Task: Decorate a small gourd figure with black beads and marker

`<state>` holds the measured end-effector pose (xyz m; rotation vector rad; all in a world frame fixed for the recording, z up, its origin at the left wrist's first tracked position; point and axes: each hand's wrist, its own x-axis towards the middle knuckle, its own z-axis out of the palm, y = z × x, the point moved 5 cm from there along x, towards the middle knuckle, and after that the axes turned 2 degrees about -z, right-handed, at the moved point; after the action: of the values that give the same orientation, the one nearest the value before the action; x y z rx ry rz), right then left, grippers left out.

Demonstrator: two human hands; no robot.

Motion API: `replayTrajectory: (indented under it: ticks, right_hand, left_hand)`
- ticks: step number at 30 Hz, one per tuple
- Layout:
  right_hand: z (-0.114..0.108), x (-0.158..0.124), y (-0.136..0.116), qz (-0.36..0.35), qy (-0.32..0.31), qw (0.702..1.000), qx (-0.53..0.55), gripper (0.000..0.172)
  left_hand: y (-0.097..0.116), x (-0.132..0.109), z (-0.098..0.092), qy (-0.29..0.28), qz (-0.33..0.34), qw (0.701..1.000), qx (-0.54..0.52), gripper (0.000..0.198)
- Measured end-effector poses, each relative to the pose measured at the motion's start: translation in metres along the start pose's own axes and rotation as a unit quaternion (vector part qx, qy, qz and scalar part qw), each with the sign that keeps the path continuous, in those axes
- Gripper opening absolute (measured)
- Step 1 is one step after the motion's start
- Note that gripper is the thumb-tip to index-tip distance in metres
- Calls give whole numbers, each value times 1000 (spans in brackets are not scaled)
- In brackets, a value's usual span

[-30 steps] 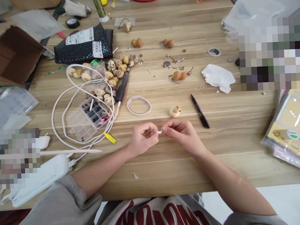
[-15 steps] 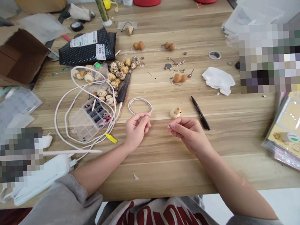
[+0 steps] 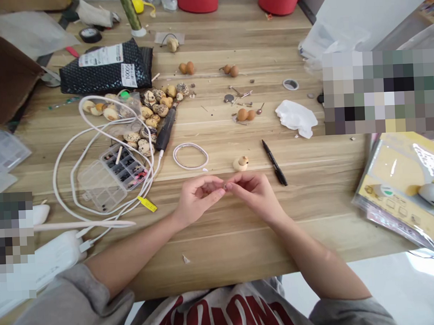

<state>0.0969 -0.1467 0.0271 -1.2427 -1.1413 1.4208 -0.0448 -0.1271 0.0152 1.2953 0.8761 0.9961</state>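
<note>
My left hand (image 3: 200, 196) and my right hand (image 3: 252, 192) meet fingertip to fingertip above the wooden table (image 3: 220, 244). Between their thumbs and index fingers is a tiny pale object (image 3: 225, 186), too small to name. Just beyond my right hand sits a small cream bird-like figure (image 3: 240, 163) with a tan top. A loop of pale cord (image 3: 190, 156) lies beyond my left hand, with a small white piece at its near edge. To the right of the figure lies a black pen (image 3: 274, 163).
White cables (image 3: 72, 140) curl around an open compartment box (image 3: 125, 169) at left, near a pile of small gourds (image 3: 160, 110) and a black rotary tool (image 3: 166, 129). Crumpled white tissue (image 3: 296, 118) and brown gourds (image 3: 245, 115) lie farther back. Packaged sheets (image 3: 412, 187) are at right.
My hands have come together at the fingertips. My left hand has left the cord loop's near edge, where a small white piece now shows. The view has shifted right.
</note>
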Motion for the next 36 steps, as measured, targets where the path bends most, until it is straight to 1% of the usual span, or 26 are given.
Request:
replayTrajectory:
  ticks: [3,7,10,14,20,25,27,28,30,31,33,34,36]
  right_hand:
    - [4,0,2,2,-13,1000,-10,32]
    - [5,-1,4,10,-17,1000,-17,34]
    - [4,-1,4,17,-15,1000,-19,33]
    - [2,0,3,13,-1,1000,-17,33]
    - [1,0,3,23,14,1000,5,26]
    - [0,-1,6,25,16,1000,5,22]
    - [-1,-2,7,26,20,999,-1,21]
    - [-1,-2,7,24,23,999,-7,21]
    - [-2,-2,5,15,28,999,-22,21]
    - [-2,-2,4,10,28,999,-29,21]
    - [-1,-2,2,-1,24,999,-40,19]
    - [-1,-2,2,-4,20,999,-44,18]
    - [1,-3,1,-8,12,999,-50,18]
  left_hand:
    - [1,-1,1,-2,31,999,27,14]
    - [8,-1,0,-14,104,991,87,11]
    - [15,-2,1,-27,150,979,136,10]
    - [20,-4,1,-21,192,963,186,9]
    - [23,-9,1,-13,268,934,234,22]
    - [29,-16,4,-4,333,903,270,17]
    - [31,-18,5,-8,347,899,267,14]
    - [30,-18,5,-7,339,904,259,10]
    - [27,-15,2,5,283,931,230,3]
    - [23,-11,0,14,236,950,203,5]
    - [12,-4,-4,25,112,986,120,14]
    - [5,-2,-4,26,48,996,70,18]
    - [-6,2,-3,18,-56,998,-21,25]
